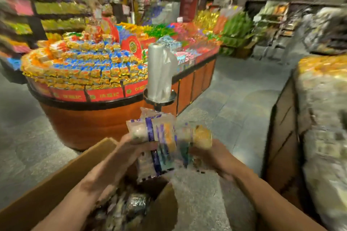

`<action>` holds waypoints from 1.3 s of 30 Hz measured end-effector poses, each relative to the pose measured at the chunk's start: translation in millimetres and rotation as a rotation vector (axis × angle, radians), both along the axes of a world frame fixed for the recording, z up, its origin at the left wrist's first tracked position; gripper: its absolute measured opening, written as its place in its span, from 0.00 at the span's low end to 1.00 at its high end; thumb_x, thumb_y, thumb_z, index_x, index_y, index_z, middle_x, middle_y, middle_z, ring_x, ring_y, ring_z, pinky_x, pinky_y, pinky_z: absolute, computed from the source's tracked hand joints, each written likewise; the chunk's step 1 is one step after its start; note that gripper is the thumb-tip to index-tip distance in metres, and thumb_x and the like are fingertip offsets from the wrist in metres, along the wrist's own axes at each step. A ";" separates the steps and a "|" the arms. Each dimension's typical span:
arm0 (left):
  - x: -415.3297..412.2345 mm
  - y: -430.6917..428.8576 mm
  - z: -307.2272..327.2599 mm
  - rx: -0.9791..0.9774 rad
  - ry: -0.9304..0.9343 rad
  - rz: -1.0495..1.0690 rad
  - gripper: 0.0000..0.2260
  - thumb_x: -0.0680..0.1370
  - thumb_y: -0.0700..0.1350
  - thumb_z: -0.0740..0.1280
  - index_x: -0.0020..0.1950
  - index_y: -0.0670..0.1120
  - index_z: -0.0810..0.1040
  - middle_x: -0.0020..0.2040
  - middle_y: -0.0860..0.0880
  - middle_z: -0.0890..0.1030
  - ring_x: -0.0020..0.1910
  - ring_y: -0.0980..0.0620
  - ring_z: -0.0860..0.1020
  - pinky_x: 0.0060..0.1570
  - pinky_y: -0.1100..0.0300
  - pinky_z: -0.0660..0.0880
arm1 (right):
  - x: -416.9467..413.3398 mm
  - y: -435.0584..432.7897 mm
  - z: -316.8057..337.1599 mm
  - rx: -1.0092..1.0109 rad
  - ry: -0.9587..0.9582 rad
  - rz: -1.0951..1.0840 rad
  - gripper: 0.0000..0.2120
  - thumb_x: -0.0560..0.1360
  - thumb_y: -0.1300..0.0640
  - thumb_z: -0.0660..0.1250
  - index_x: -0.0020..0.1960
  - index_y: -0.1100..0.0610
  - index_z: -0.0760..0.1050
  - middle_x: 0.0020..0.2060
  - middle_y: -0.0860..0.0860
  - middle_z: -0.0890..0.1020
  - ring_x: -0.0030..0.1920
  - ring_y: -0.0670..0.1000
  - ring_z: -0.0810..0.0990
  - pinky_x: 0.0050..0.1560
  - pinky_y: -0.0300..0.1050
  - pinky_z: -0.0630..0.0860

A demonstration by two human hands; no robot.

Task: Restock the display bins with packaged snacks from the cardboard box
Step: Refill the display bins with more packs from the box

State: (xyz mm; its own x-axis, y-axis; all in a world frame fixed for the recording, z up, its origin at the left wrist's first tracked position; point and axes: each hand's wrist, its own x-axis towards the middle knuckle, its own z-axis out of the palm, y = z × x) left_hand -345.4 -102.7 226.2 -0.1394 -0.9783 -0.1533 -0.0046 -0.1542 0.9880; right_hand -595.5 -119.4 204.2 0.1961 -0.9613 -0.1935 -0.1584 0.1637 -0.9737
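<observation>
An open cardboard box (47, 191) sits at the bottom left with several snack packets (129, 210) inside. Above it I hold a bundle of clear snack packets with purple bands (159, 137) between both hands. My left hand (131, 146) grips the bundle's left side. My right hand (208, 154) grips its right side, where a packet with an orange snack shows. The frame is blurred by motion. A round wooden display bin (90, 97) heaped with colourful packets stands just beyond the box.
A roll of plastic bags (157, 71) stands on a holder at the round bin's edge, straight ahead. Another display stand (281, 137) with pale packets is close on the right. Grey tiled floor (234, 103) runs between them. Shelves line the back.
</observation>
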 end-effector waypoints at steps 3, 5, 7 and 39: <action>-71.6 26.1 40.5 -0.082 0.030 -0.138 0.20 0.64 0.41 0.79 0.55 0.45 0.83 0.50 0.46 0.86 0.51 0.45 0.85 0.55 0.48 0.79 | -74.5 60.3 33.1 -0.086 -0.037 -0.204 0.20 0.68 0.56 0.78 0.58 0.59 0.81 0.52 0.58 0.86 0.53 0.60 0.85 0.56 0.60 0.79; -122.7 42.7 58.0 -0.135 0.068 -0.232 0.21 0.65 0.43 0.81 0.56 0.46 0.83 0.54 0.44 0.86 0.55 0.41 0.84 0.59 0.44 0.77 | -123.4 104.8 51.1 -0.114 -0.065 -0.344 0.14 0.73 0.62 0.74 0.58 0.62 0.80 0.51 0.60 0.86 0.50 0.62 0.85 0.49 0.57 0.80; -179.3 61.6 73.2 -0.170 0.099 -0.317 0.21 0.62 0.44 0.81 0.54 0.50 0.85 0.53 0.44 0.86 0.53 0.43 0.84 0.58 0.44 0.77 | -166.0 150.4 63.3 -0.125 -0.097 -0.484 0.12 0.75 0.66 0.71 0.58 0.64 0.79 0.48 0.59 0.86 0.43 0.59 0.85 0.39 0.50 0.80; -628.8 187.7 -58.1 0.140 -0.135 -1.317 0.22 0.70 0.48 0.80 0.60 0.45 0.79 0.51 0.51 0.86 0.51 0.54 0.84 0.53 0.57 0.79 | -391.0 381.0 -18.1 0.038 -0.694 -1.392 0.27 0.63 0.39 0.80 0.52 0.56 0.79 0.49 0.62 0.85 0.54 0.60 0.84 0.58 0.56 0.78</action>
